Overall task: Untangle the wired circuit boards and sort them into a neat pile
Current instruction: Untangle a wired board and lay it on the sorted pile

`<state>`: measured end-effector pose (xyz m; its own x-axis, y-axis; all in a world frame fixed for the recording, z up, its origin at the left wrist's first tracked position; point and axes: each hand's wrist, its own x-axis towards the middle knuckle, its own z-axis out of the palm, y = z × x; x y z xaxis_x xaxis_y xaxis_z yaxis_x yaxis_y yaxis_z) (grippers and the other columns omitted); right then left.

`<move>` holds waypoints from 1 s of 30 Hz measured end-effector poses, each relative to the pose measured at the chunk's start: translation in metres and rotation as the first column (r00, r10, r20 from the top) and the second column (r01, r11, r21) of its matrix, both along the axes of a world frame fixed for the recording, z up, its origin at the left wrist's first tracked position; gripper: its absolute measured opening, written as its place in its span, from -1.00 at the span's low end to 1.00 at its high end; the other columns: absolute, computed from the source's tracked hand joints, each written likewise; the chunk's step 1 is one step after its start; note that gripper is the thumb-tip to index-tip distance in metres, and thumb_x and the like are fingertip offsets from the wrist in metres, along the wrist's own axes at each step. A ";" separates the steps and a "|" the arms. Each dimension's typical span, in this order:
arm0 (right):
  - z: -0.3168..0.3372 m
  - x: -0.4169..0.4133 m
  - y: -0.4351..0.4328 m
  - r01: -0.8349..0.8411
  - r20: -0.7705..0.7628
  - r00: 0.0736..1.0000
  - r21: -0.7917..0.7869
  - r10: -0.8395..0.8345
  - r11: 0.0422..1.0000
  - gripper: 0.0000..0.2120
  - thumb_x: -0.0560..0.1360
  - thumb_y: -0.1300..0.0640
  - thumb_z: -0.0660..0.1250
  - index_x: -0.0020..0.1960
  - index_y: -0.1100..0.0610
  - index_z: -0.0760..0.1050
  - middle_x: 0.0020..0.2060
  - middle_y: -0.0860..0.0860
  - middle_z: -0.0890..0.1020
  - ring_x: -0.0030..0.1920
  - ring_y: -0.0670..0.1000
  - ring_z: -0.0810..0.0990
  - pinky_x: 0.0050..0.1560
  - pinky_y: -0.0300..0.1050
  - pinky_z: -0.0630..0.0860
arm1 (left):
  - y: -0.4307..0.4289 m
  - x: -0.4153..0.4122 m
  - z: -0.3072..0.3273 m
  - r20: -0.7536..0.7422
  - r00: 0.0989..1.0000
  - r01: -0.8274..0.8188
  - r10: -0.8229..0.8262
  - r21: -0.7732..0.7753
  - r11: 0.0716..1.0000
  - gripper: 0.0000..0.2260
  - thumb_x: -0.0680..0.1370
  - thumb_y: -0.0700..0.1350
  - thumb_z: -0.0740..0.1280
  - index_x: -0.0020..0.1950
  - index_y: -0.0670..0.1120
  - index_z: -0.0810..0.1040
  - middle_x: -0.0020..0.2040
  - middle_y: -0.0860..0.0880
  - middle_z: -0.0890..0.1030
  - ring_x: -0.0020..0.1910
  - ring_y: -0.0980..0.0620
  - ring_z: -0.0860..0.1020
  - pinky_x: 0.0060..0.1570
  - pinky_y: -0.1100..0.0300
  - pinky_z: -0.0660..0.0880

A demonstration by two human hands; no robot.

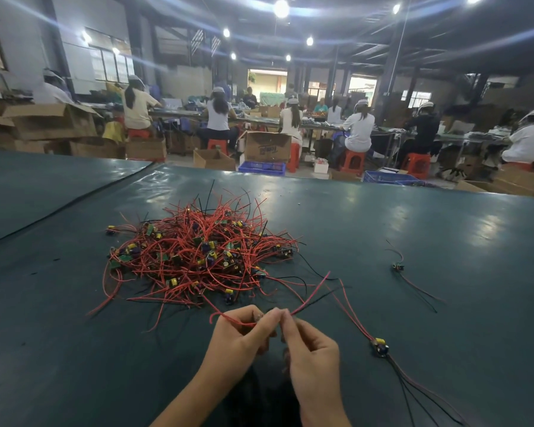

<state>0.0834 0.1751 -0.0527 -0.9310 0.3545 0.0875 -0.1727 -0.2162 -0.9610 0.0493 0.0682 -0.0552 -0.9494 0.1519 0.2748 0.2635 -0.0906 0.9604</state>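
Now left fingers (267,317), right fingers (287,323) pinching wire (310,294)

Main heap (204,254): dozens of small boards with yellow and dark purple parts, their red and black leads all knotted together, mid worktop (413,217). Two boards are out of it on the right. The near board (380,346) lies with leads fanned toward the near edge and red ones running back toward the heap. The far board (398,267) is well apart, leads trailing near-right. One red lead (238,322) off the heap's near edge is pinched by the left hand (241,337) and right hand (312,349).
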 end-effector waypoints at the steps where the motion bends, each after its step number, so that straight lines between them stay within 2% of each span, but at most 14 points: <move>1: -0.002 0.000 -0.002 -0.004 0.001 1.000 0.006 0.004 1.000 -0.79 0.45 0.13 0.40 -0.34 0.03 0.70 -0.57 -0.07 0.54 -0.53 -0.21 0.47 -0.48 -0.38 0.39 | 0.000 0.001 -0.001 -0.005 1.000 0.010 -0.011 -0.028 1.000 -0.71 0.37 0.09 0.40 -0.43 -0.08 0.55 -0.52 -0.06 0.48 -0.51 0.03 0.41 -0.48 0.25 0.35; 4: -0.003 -0.001 -0.002 0.037 0.055 0.998 -0.038 -0.035 0.999 -0.75 0.48 0.24 0.39 -0.34 0.09 0.70 -0.60 -0.07 0.50 -0.56 -0.19 0.44 -0.52 -0.36 0.37 | -0.001 0.001 -0.001 -0.008 1.000 -0.011 0.010 -0.080 0.997 -0.70 0.38 0.09 0.41 -0.44 -0.09 0.54 -0.53 -0.07 0.48 -0.51 0.01 0.40 -0.45 0.20 0.34; 7: -0.001 -0.007 0.008 0.154 0.139 0.982 -0.173 -0.131 0.973 -0.80 0.44 0.24 0.45 -0.36 0.15 0.68 -0.61 -0.08 0.35 -0.61 -0.15 0.25 -0.61 -0.30 0.22 | -0.004 -0.001 0.002 0.014 1.000 -0.023 0.024 -0.074 0.997 -0.69 0.39 0.05 0.41 -0.48 -0.09 0.52 -0.55 -0.06 0.47 -0.54 0.06 0.39 -0.46 0.29 0.35; 11: 0.007 -0.013 0.033 0.267 0.176 0.960 -0.329 -0.219 0.906 -0.87 0.47 0.24 0.41 -0.25 0.18 0.64 -0.59 -0.09 0.33 -0.63 -0.15 0.18 -0.62 -0.34 0.14 | -0.008 -0.004 0.004 0.042 0.999 -0.031 0.035 -0.088 0.996 -0.63 0.47 -0.08 0.44 -0.52 -0.06 0.49 -0.53 -0.07 0.47 -0.56 0.09 0.37 -0.49 0.31 0.33; 13: 0.010 -0.013 0.046 0.291 0.176 0.955 -0.399 -0.239 0.870 -0.91 0.50 0.24 0.38 -0.17 0.19 0.63 -0.56 -0.09 0.38 -0.63 -0.16 0.20 -0.64 -0.35 0.13 | -0.007 -0.004 0.004 0.032 0.999 -0.017 0.020 -0.106 0.994 -0.65 0.41 0.02 0.47 -0.52 -0.05 0.50 -0.52 -0.09 0.48 -0.55 0.07 0.38 -0.48 0.30 0.33; 16: 0.012 -0.014 0.057 0.315 0.170 0.949 -0.459 -0.266 0.830 -0.89 0.52 0.23 0.36 -0.18 0.18 0.60 -0.52 -0.09 0.46 -0.63 -0.16 0.23 -0.63 -0.37 0.14 | -0.005 -0.002 0.004 0.035 0.999 -0.028 0.033 -0.121 0.992 -0.63 0.29 0.21 0.44 -0.47 -0.08 0.56 -0.52 -0.07 0.51 -0.52 0.07 0.43 -0.44 0.27 0.37; 19: 0.012 -0.013 0.056 0.303 0.129 0.953 -0.441 -0.275 0.845 -0.86 0.53 0.19 0.35 -0.19 0.15 0.61 -0.47 -0.09 0.47 -0.61 -0.15 0.24 -0.62 -0.34 0.15 | -0.006 -0.003 0.003 0.054 0.994 -0.091 0.096 -0.097 0.991 -0.61 0.31 0.22 0.49 -0.35 -0.12 0.64 -0.43 -0.05 0.64 -0.45 0.09 0.55 -0.40 0.29 0.44; 22: 0.013 -0.011 0.053 0.256 0.082 0.966 -0.430 -0.245 0.866 -0.84 0.53 0.16 0.35 -0.20 0.13 0.64 -0.45 -0.08 0.48 -0.58 -0.14 0.25 -0.62 -0.31 0.15 | -0.006 -0.007 0.003 0.166 0.974 -0.167 0.157 0.046 0.985 -0.69 0.31 0.13 0.48 -0.23 -0.13 0.70 -0.25 -0.10 0.71 -0.34 0.04 0.66 -0.44 0.32 0.45; 25: 0.017 -0.007 0.050 0.164 0.038 0.986 -0.440 -0.164 0.883 -0.80 0.48 0.05 0.36 -0.24 0.11 0.67 -0.42 -0.05 0.49 -0.55 -0.12 0.28 -0.60 -0.30 0.17 | -0.006 -0.011 0.004 0.315 0.943 -0.183 0.108 0.218 0.959 -0.78 0.32 0.05 0.42 -0.23 -0.09 0.64 -0.21 -0.09 0.71 -0.29 0.04 0.68 -0.48 0.34 0.47; 28: 0.018 -0.003 0.050 0.036 -0.008 0.999 -0.494 -0.046 0.868 -0.53 0.37 -0.28 0.27 -0.18 0.11 0.69 -0.40 -0.02 0.52 -0.53 -0.08 0.32 -0.60 -0.28 0.23 | -0.007 -0.010 0.009 0.410 0.911 -0.147 -0.034 0.403 0.903 -0.84 0.37 0.03 0.40 -0.22 -0.06 0.59 -0.22 -0.08 0.70 -0.29 0.02 0.68 -0.52 0.31 0.51; 30: 0.017 -0.001 0.050 -0.003 0.012 1.000 -0.500 0.010 0.866 -0.41 0.35 -0.36 0.20 -0.14 0.13 0.71 -0.40 -0.01 0.54 -0.53 -0.08 0.34 -0.59 -0.28 0.27 | -0.009 -0.010 0.011 0.412 0.901 -0.068 -0.136 0.444 0.894 -0.73 0.35 0.09 0.39 -0.16 -0.10 0.62 -0.22 -0.09 0.70 -0.35 0.06 0.66 -0.48 0.30 0.51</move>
